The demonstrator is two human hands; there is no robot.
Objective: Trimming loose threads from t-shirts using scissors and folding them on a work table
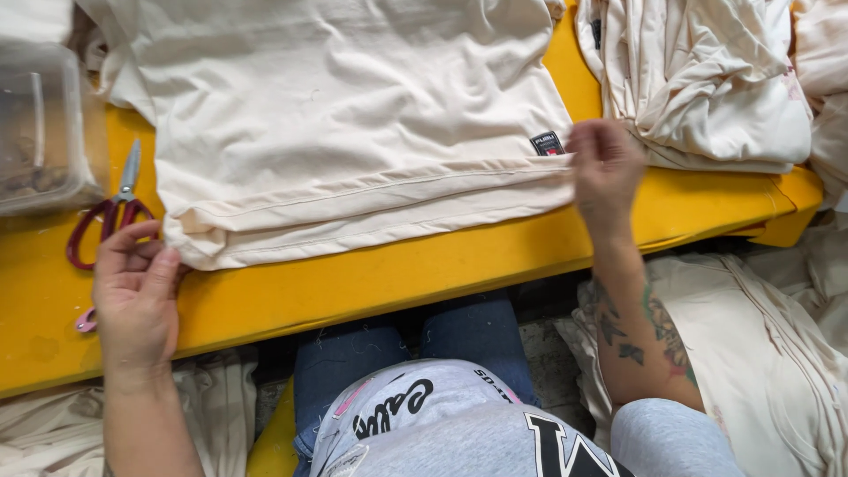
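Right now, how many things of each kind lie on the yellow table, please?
Cream garment spread flat, held at the hem by the left hand and right hand: 1
Pile of cream garments: 1
Red-handled scissors: 1
Clear plastic box: 1
Total on the yellow table: 4

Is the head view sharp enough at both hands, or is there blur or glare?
Head view: the right hand at the cream garment hem is motion-blurred; the left hand is sharp; lighting is even and soft, with no glare on the yellow table.
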